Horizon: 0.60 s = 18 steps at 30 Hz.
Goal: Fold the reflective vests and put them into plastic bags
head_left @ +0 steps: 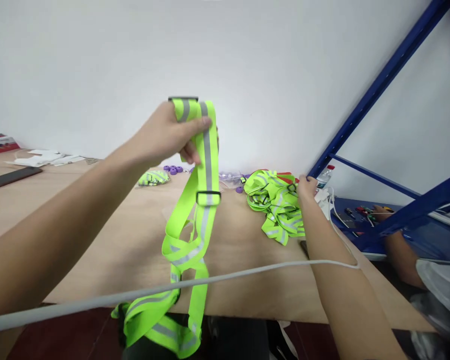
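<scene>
My left hand (191,135) is raised above the table, closed around a neon-green reflective strap harness (207,165) with grey stripes and black buckles. The harness hangs in loops past the table's front edge, its lower end near my lap. My right hand (307,188) is at the far right end of a heap of similar green reflective straps (275,200). Its fingers look curled, and whatever they grip is hidden. A white cable (247,272) crosses in front of the harness and over my right forearm.
A bagged green strap (153,178) and several purple rings (173,170) lie at the back. A dark phone-like slab (13,177) and white papers (47,158) are left. Right stand a blue metal frame (360,110) and a bottle (325,176); beyond is another person's arm (403,257).
</scene>
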### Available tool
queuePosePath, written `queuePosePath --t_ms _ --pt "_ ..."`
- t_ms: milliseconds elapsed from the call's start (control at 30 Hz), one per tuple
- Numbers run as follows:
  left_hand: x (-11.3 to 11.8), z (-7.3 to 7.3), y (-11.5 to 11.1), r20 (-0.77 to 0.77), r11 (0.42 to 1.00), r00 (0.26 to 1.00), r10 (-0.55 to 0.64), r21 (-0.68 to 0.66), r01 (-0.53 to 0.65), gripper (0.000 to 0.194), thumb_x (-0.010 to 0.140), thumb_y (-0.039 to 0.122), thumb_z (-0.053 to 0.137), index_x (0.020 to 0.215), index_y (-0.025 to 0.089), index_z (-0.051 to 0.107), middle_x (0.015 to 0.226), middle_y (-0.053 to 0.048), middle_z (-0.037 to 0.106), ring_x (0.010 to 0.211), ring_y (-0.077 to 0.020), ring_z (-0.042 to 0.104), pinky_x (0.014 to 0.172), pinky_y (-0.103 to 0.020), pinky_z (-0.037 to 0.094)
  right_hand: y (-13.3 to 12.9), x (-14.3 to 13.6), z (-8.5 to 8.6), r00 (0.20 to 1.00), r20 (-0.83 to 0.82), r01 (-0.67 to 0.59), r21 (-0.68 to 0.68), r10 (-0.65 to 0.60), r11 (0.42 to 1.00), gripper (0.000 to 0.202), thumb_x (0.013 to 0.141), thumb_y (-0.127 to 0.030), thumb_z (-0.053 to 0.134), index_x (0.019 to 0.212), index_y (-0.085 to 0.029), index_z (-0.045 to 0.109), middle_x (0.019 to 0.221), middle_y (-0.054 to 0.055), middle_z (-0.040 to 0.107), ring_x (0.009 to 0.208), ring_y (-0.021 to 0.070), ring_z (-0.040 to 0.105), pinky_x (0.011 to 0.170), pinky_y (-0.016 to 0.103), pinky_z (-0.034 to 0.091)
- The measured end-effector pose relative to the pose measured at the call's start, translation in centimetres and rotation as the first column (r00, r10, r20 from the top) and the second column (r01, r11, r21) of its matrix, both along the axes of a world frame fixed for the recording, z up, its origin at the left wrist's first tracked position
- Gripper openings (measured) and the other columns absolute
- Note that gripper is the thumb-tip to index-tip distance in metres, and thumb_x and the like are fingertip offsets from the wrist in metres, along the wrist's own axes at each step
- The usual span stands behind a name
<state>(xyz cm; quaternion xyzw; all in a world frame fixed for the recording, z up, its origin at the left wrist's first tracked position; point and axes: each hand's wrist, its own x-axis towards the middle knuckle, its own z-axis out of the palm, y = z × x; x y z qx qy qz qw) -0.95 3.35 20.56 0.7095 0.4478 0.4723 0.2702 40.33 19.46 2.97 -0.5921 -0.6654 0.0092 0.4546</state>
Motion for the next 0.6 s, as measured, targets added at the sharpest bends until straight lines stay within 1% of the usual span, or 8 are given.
queuePosePath --t_ms 100,167,233,333,433,500,567,600 --pt "0.7 2.5 0.7 0.117 0.995 0.992 -0.037 0.098 0.026 0.024 0.100 0.021 0.061 0.103 -0.002 0.067 0.085 -0.013 0.075 0.064 -0.0209 0.075 0.058 -0.027 0.060 -3.1 2.0 -0.4 0.984 -0.151 0.100 0.031 -0.094 0.995 0.035 0.096 -0.050 0.050 0.119 -0.028 0.063 0.120 0.015 0.064 0.117 0.0384 0.054 0.098 0.069 0.042" --pt "1.2 3.9 1.0 0.172 0.985 0.983 -0.063 0.170 0.033 0.027 0.101 0.021 0.059 0.110 -0.004 0.062 0.099 -0.015 0.074 0.072 -0.0229 0.077 0.062 -0.028 0.062 -5.1 1.2 -1.0 0.970 -0.224 0.111 0.048 -0.098 0.993 0.037 0.091 -0.052 0.052 0.116 -0.026 0.063 0.122 0.016 0.062 0.124 0.0416 0.049 0.103 0.071 0.034" --pt "1.7 5.3 1.2 0.217 0.971 0.974 -0.071 0.239 0.017 0.027 0.102 0.021 0.057 0.115 -0.003 0.058 0.105 -0.013 0.073 0.075 -0.0218 0.078 0.069 -0.029 0.063 -7.2 -1.4 -2.1 0.962 -0.272 0.056 0.055 -0.039 0.997 0.042 0.089 -0.056 0.053 0.115 -0.023 0.062 0.125 0.017 0.062 0.125 0.0401 0.049 0.107 0.067 0.033" --pt "2.7 7.0 1.4 0.289 0.947 0.952 -0.099 0.321 0.001 0.027 0.102 0.019 0.056 0.125 0.005 0.049 0.107 -0.004 0.071 0.079 -0.0190 0.078 0.077 -0.032 0.064 -11.0 -7.8 -4.3 0.931 -0.308 -0.208 -0.004 0.197 0.978 0.050 0.089 -0.063 0.053 0.116 -0.022 0.064 0.116 0.012 0.068 0.107 0.0306 0.063 0.097 0.051 0.048" --pt "3.7 7.7 1.6 0.332 0.933 0.931 -0.151 0.359 0.023 0.025 0.101 0.014 0.056 0.122 0.010 0.043 0.102 0.003 0.069 0.085 -0.0182 0.078 0.080 -0.032 0.064 -15.5 -14.8 -6.5 0.765 -0.403 -0.588 -0.119 0.503 0.800 0.066 0.087 -0.076 0.046 0.128 -0.026 0.061 0.104 0.008 0.072 0.088 0.0256 0.068 0.077 0.041 0.055" --pt "4.2 7.5 2.0 0.360 0.921 0.914 -0.188 0.388 0.037 0.018 0.103 0.015 0.056 0.115 0.011 0.044 0.103 0.002 0.071 0.081 -0.0181 0.078 0.077 -0.032 0.065 -17.9 -18.1 -7.2 0.470 -0.632 -0.862 -0.180 0.616 0.474 0.074 0.081 -0.073 0.061 0.139 -0.027 0.054 0.102 0.008 0.071 0.082 0.0246 0.066 0.071 0.038 0.053" --pt "4.2 6.9 2.5 0.370 0.909 0.905 -0.211 0.414 0.042 0.012 0.105 0.020 0.053 0.111 0.011 0.047 0.107 -0.003 0.073 0.075 -0.0181 0.077 0.072 -0.032 0.065 -19.0 -19.7 -7.1 0.410 -0.721 -0.902 -0.232 0.559 0.363 0.065 0.080 -0.055 0.073 0.137 -0.026 0.057 0.084 0.002 0.069 0.068 0.0202 0.062 0.064 0.034 0.050" --pt "4.0 6.6 2.7 0.373 0.908 0.905 -0.207 0.417 0.036 0.012 0.107 0.023 0.050 0.110 0.011 0.050 0.110 -0.006 0.073 0.074 -0.0178 0.077 0.070 -0.033 0.065 -19.0 -19.9 -6.9 0.430 -0.737 -0.891 -0.255 0.521 0.375 0.057 0.080 -0.048 0.074 0.131 -0.024 0.062 0.075 0.000 0.066 0.062 0.0183 0.059 0.061 0.032 0.048"
